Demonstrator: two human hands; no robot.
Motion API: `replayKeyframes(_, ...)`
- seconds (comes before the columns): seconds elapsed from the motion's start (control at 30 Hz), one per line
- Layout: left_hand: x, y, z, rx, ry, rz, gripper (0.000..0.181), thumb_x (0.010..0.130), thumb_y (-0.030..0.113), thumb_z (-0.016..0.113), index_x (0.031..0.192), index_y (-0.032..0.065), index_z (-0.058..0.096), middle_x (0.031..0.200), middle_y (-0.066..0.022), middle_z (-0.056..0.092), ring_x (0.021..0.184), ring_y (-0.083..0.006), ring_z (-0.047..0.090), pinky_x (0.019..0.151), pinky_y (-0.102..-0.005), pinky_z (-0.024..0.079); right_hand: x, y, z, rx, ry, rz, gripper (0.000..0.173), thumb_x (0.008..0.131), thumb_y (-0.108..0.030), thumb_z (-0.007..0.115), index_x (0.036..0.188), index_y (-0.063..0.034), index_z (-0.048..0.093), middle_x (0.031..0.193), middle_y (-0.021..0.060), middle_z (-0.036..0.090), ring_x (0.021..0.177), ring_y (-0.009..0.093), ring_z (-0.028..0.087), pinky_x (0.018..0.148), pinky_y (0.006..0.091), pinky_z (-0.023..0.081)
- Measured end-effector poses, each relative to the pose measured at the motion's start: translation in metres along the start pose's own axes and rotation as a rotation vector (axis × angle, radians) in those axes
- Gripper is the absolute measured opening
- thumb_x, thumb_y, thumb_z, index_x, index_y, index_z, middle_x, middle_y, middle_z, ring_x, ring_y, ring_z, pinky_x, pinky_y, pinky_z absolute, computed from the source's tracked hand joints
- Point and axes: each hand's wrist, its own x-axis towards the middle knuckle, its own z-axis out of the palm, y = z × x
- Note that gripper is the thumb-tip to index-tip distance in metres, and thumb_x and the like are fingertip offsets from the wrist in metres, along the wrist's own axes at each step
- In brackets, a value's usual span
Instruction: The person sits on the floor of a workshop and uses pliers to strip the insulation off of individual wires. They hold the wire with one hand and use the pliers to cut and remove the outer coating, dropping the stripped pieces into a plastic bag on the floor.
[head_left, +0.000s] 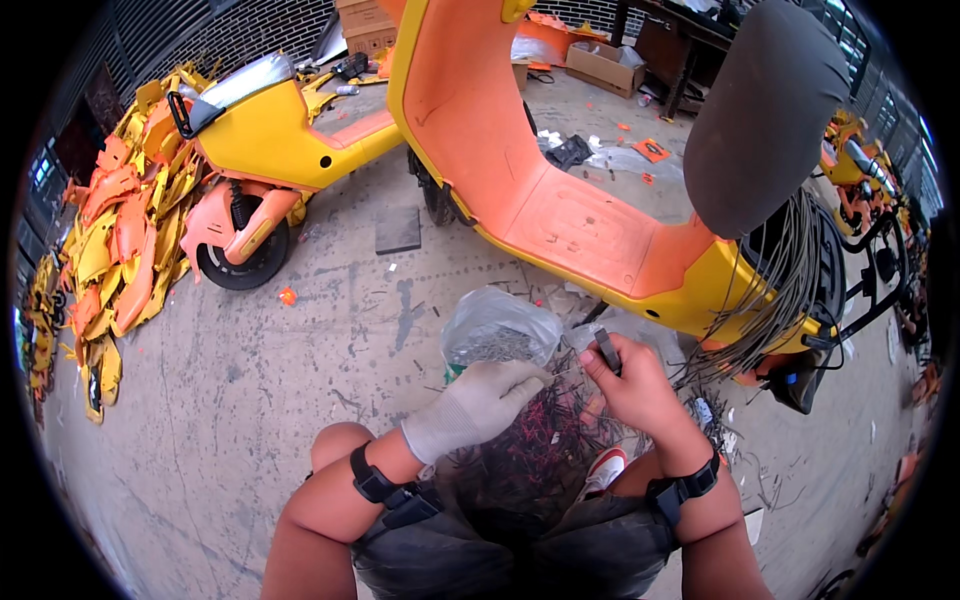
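Note:
My left hand (484, 405), in a light grey knit glove, is closed on a thin wire or cable end. My bare right hand (637, 382) grips a dark, flat-bladed tool (608, 352), possibly a knife, with the wire running between both hands. Just beyond my left hand stands a clear plastic bag (502, 326) holding many thin wire pieces. A heap of red and black cable scraps (544, 427) lies on the floor below my hands. To the right, a bundle of long grey cables (780, 277) hangs over the rear of a yellow and orange scooter body (570, 225).
A second yellow scooter (262, 135) stands at the left, beside a tall pile of yellow and orange body panels (124, 240). A black square mat (398, 230) lies on the concrete floor. Cardboard boxes (604, 69) and a table (686, 30) stand at the back.

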Motion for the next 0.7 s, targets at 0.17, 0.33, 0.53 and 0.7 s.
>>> replayKeyframes(0.17,0.000,0.017,-0.009,0.075,-0.196,-0.152,0.025,0.096,0.024,0.063,0.110,0.0046,0.071,0.095,-0.0117,0.074,0.090,-0.0217,0.072,0.083,-0.0323,0.054,0.000,0.002,-0.001,-0.124,0.004,-0.076,0.033,0.095,-0.027,0.068,0.088,0.0042,0.061,0.072,0.0212,0.061,0.065,0.036,0.059,0.062,0.0425,0.047)
replayKeyframes(0.33,-0.001,0.014,-0.007,0.003,-0.142,-0.207,0.023,0.092,0.024,0.069,0.101,0.0035,0.071,0.090,-0.0088,0.074,0.084,-0.0178,0.070,0.079,-0.0317,0.054,0.001,0.010,0.002,0.000,-0.017,-0.056,0.034,0.095,-0.028,0.068,0.086,0.0041,0.060,0.070,0.0201,0.059,0.063,0.035,0.058,0.061,0.0420,0.047)
replayKeyframes(0.53,0.002,0.018,-0.010,-0.052,-0.164,-0.297,0.024,0.093,0.025,0.067,0.106,0.0043,0.070,0.090,-0.0082,0.073,0.081,-0.0170,0.068,0.078,-0.0314,0.054,0.000,-0.002,0.000,0.021,-0.013,0.010,0.032,0.096,-0.026,0.067,0.086,0.0034,0.060,0.066,0.0166,0.059,0.059,0.030,0.058,0.059,0.0400,0.046)
replayKeyframes(0.7,-0.001,-0.003,-0.004,0.006,-0.191,-0.081,0.027,0.097,0.028,0.062,0.111,0.0066,0.071,0.090,-0.0081,0.072,0.081,-0.0152,0.068,0.078,-0.0298,0.053,-0.001,-0.004,-0.002,-0.056,0.023,-0.058,0.029,0.097,-0.025,0.067,0.087,0.0020,0.061,0.061,0.0105,0.059,0.054,0.021,0.058,0.055,0.0369,0.046)
